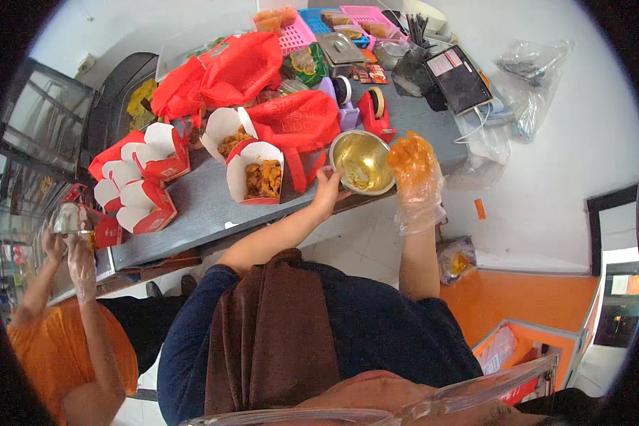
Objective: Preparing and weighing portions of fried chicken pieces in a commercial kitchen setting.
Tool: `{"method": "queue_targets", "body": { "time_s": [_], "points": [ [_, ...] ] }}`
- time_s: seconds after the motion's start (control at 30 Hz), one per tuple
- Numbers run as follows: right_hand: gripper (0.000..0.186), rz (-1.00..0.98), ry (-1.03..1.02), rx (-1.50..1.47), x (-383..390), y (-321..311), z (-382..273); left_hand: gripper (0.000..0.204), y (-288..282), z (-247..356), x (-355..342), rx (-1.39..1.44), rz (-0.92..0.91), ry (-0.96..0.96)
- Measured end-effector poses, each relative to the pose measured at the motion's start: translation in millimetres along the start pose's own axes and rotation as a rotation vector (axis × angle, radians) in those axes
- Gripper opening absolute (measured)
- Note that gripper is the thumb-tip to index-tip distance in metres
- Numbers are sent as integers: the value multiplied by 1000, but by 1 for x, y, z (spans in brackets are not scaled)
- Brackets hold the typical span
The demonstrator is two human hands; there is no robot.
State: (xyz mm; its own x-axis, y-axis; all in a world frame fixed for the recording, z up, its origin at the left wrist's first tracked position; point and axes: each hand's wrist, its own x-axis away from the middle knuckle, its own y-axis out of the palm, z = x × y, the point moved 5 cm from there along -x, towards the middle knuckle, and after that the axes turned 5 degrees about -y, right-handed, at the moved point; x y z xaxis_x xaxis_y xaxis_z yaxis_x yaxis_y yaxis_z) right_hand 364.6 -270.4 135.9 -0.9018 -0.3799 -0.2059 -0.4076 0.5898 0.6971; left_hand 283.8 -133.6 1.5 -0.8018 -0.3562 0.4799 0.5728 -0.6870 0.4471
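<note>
My left hand [326,193] grips the near left rim of a round metal bowl [363,162], which is tilted and has a wet, yellowish smear inside. Just right of the bowl is my raised right hand [413,167], in a clear plastic glove coated with orange sauce. Its fingers look loosely apart, with nothing distinct in them. Left of the bowl stand two red and white paper boxes, the nearer box [236,174] and the farther box [216,145], both holding sauced fried pieces [263,178].
Several opened paper boxes [143,206] stand at the table's left. Red bags [224,74] lie behind. A red tape dispenser [376,117] and a black device [458,79] sit farther right. At left, a co-worker in orange [85,355] holds a clear container [73,219].
</note>
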Motion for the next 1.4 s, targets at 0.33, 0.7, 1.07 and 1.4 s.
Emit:
{"method": "queue_targets", "body": {
  "time_s": [0.33,0.7,1.07,1.4],
  "points": [
    [29,-198,379,-62,47,44,29,40,-71,0,103,-384,-274,-89],
    [27,-887,933,109,220,236,154,40,-219,-17,297,-11,239,65],
    [20,-1305,1543,67,586,351,217,52,-367,-179,628,575,1043,426],
    [20,-1461,1748,-90,794,451,285,51,-499,-232,792,806,1299,655]
  ]
}}
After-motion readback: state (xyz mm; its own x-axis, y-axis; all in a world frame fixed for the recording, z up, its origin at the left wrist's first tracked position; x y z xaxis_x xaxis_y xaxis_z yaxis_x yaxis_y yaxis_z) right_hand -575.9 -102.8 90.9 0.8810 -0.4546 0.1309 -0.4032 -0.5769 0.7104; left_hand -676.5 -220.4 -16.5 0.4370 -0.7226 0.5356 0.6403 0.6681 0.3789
